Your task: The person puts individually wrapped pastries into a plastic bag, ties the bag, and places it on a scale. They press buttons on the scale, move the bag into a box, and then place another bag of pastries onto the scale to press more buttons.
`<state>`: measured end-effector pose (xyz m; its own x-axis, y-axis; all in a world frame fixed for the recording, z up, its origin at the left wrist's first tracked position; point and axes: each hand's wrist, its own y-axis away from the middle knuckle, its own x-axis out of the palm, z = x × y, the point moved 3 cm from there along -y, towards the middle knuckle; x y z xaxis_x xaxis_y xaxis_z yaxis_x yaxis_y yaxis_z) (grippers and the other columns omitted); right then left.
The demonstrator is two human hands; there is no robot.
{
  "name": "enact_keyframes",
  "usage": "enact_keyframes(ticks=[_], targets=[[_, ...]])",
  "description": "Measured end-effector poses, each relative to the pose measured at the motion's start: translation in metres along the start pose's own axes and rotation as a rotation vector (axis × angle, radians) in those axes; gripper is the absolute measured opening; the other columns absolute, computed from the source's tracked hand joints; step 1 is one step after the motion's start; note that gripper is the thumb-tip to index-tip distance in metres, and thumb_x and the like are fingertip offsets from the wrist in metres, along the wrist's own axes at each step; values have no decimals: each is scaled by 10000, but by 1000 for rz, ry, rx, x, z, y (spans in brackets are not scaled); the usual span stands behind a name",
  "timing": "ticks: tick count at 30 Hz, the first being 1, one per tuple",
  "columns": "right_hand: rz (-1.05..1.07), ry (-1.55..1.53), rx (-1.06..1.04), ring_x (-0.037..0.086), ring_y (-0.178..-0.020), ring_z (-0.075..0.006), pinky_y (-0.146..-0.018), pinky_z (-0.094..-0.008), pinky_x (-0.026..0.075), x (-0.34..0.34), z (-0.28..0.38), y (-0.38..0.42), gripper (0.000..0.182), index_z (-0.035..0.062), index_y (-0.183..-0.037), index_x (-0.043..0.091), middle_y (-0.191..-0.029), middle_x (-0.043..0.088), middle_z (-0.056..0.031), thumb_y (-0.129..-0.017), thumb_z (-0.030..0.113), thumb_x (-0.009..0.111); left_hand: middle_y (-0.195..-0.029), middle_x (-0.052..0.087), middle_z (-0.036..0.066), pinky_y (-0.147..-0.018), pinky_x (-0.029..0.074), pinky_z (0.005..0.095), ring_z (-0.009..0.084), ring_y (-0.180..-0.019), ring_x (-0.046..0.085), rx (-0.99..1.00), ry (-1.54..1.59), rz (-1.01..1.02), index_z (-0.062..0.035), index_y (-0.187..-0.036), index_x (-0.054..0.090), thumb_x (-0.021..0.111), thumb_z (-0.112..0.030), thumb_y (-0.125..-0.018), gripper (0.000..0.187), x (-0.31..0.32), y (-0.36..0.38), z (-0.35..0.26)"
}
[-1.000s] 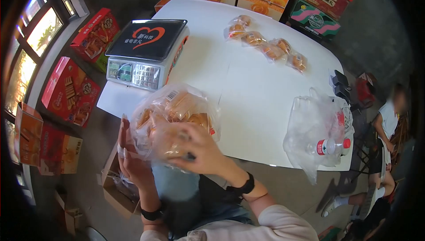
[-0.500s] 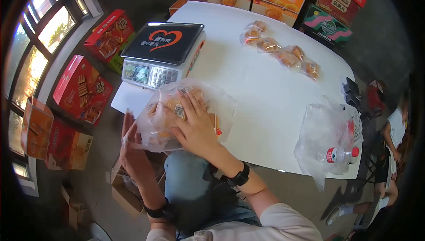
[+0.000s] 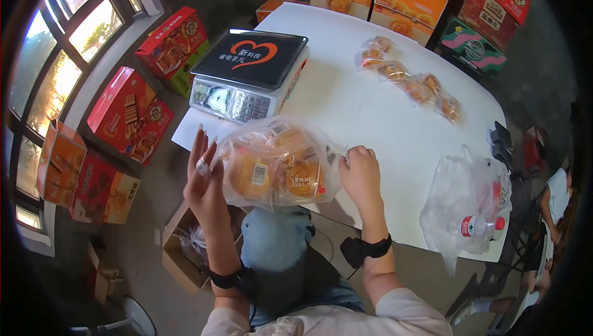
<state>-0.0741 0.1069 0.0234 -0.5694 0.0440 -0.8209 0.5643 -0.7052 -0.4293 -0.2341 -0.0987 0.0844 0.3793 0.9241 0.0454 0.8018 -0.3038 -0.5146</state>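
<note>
A clear plastic bag point(image 3: 330, 178) filled with several individually wrapped bread buns point(image 3: 249, 175) sits at the near edge of the white table point(image 3: 364, 120). My left hand point(image 3: 207, 181) is upright against the bag's left side, its fingers stretched out. On the other side, my right hand point(image 3: 361, 175) has its fingertips closed on the bag's edge, pulling the film a little to the right. Barcode labels show through the plastic. Just beyond the bag stands a digital weighing scale point(image 3: 250, 61) with a black tray.
Several wrapped buns point(image 3: 417, 89) lie across the far table. At right are a crumpled plastic bag point(image 3: 445, 194) and a water bottle point(image 3: 472, 226). Orange cartons point(image 3: 404, 2) and red gift boxes point(image 3: 130, 113) surround the table. An open cardboard box point(image 3: 179, 256) is below; a seated person point(image 3: 553, 212) is at far right.
My right hand has left the top of the buns and moved right to the bag's edge. My left hand has risen slightly along the bag's side. The whole view has shifted.
</note>
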Motion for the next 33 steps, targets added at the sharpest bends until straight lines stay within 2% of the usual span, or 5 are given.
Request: enact_keyframes(ticks=[10,14,20,26,33], targets=[[-359,-1069,210,503,-664,-125,-649,-249,413,-77,-11,-31,92,-16,-806,525,-700,539,-66,-823,56,469,-1305,400,228,-1009,308,411,365,-1221,380,192,233,173,88,-935,610,460,-13,-842,203,38,-47,-41],[-253,-1195,279,491,-652,-104,-640,-241,410,-79,-27,-33,112,-19,-849,512,-670,526,-33,-849,64,437,-1264,451,223,-1015,302,382,305,-1219,400,-93,320,151,55,-916,633,517,-55,-835,179,49,-45,-9],[-245,-343,69,493,-886,-219,-782,-356,404,-110,-4,-18,226,32,-943,528,-992,510,-126,-721,44,573,-1223,507,157,-965,356,358,276,-1181,438,-32,172,181,26,-899,663,507,4,-815,179,52,-43,-26],[111,-187,-619,413,-1149,-283,-996,-512,255,-86,64,-4,492,73,-1146,489,-1204,454,-128,-674,86,628,-1217,512,150,-958,355,331,248,-1186,430,18,60,288,26,-897,666,488,76,-761,229,55,-45,-30],[193,-188,-659,327,-1267,-249,-1042,-544,167,-19,71,-7,433,97,-1143,516,-1274,452,-88,-714,66,570,-1115,573,137,-719,474,273,205,-808,628,197,-263,364,58,-717,574,473,129,-676,130,58,-32,-43]])
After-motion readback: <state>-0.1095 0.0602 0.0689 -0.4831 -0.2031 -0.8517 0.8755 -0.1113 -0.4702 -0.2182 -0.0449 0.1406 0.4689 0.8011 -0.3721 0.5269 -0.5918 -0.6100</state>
